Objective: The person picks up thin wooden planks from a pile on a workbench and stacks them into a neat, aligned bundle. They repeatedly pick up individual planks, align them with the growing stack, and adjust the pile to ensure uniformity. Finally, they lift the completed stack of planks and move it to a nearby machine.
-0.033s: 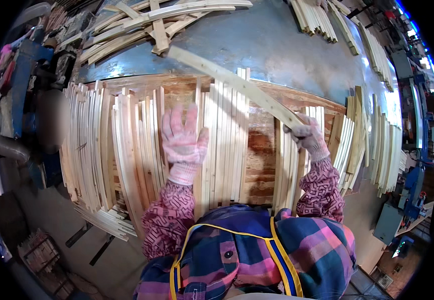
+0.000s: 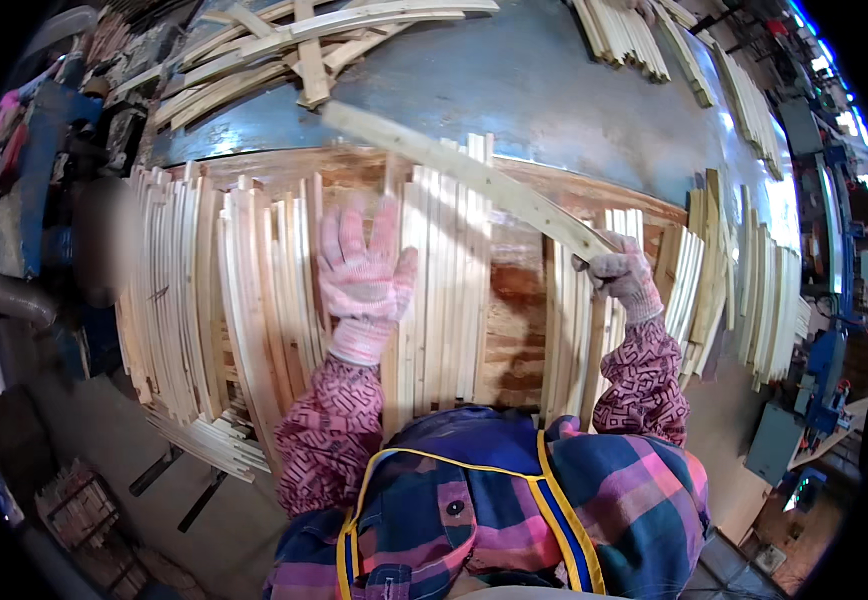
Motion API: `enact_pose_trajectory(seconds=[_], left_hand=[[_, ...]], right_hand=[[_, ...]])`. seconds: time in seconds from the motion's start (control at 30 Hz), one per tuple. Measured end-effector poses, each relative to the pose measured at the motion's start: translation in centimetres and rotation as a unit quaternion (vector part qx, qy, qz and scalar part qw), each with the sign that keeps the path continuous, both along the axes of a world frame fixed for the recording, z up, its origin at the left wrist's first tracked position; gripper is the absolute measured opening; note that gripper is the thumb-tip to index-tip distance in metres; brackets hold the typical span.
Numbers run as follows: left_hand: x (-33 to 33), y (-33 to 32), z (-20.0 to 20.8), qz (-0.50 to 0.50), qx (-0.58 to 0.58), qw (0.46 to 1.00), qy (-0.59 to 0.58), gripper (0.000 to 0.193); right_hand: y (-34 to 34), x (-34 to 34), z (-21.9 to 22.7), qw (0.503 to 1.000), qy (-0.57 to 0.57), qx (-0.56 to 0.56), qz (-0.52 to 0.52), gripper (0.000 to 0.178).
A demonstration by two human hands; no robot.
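My right hand (image 2: 626, 275), in a pale pink work glove, is closed round the near end of a long flat wooden strip (image 2: 459, 168). From there the strip slants up and away to the left, its far end raised over the stacked strips. My left hand (image 2: 364, 265), in a matching glove, hovers palm down with fingers spread and nothing in it. Beneath and beside that hand lie rows of narrow light wooden strips (image 2: 442, 290), side by side on a plywood board (image 2: 519, 290). Another group of strips (image 2: 566, 330) lies under my right forearm.
At the far left, crossed boards (image 2: 284, 55) lie piled on a grey metal table (image 2: 494, 75). Bundles of strips (image 2: 622, 45) rest at its far right, with more strips (image 2: 769, 290) along the right side. Blue machinery (image 2: 49, 180) stands at the left edge.
The view has shifted very slightly. The held strip's far end sits a little lower and farther left; my hands keep the same poses.
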State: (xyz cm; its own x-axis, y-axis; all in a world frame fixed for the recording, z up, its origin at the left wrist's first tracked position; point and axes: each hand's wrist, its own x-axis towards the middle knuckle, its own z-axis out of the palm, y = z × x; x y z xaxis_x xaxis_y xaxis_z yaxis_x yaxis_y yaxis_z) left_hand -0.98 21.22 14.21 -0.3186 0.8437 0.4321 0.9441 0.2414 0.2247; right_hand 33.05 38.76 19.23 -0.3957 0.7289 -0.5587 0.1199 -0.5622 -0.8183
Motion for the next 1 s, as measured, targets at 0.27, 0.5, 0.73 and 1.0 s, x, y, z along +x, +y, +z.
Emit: enact_pose_trajectory(seconds=[0.27, 0.5, 0.73, 1.0], left_hand=[[-1.8, -0.9, 5.2, -0.122, -0.281, 0.942, -0.136, 0.069], [-2.4, -8.9, -2.8, 0.126, -0.325, 0.830, -0.435, 0.058], [-4.4, -9.7, -6.3, 0.181, -0.240, 0.778, -0.552, 0.049], [-4.6, -10.6, -8.2, 0.151, -0.143, 0.856, -0.473, 0.034]], right_hand=[[2.4, 0.3, 0.1, 0.988, -0.017, 0.084, 0.126, 0.042], [1.4, -11.7, -8.4, 0.990, 0.139, -0.018, -0.005, 0.051], [5.5, -21.7, -11.5, 0.996, 0.046, 0.063, 0.039, 0.052], [13.9, -39.5, -14.7, 0.951, -0.134, 0.235, 0.148, 0.083]])
